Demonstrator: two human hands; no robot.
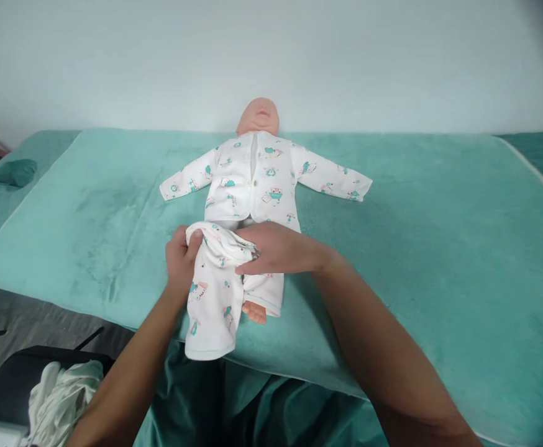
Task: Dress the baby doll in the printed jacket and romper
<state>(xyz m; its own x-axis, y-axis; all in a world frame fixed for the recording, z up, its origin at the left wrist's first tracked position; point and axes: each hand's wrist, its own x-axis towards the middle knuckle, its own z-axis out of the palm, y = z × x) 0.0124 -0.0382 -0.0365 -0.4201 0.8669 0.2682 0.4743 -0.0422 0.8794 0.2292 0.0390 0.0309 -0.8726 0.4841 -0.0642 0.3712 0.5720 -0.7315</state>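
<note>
A baby doll (pixel 258 116) lies on its back on a teal blanket (pixel 415 236), head toward the wall. It wears a white printed top (pixel 253 180) with both sleeves spread out. White printed trousers (pixel 213 298) are bunched at its waist. My left hand (pixel 181 257) grips the trousers' waistband on the left side. My right hand (pixel 276 248) pinches the waistband over the doll's hip. One trouser leg hangs loose toward me; a bare doll foot (pixel 255 311) shows at the other leg's cuff.
A folded dark green cloth (pixel 8 172) lies at the far left. Crumpled white fabric (pixel 61 394) rests on a black object (pixel 10 379) at the lower left. The blanket's front edge hangs over teal drapery (pixel 234 403). A pale wall stands behind.
</note>
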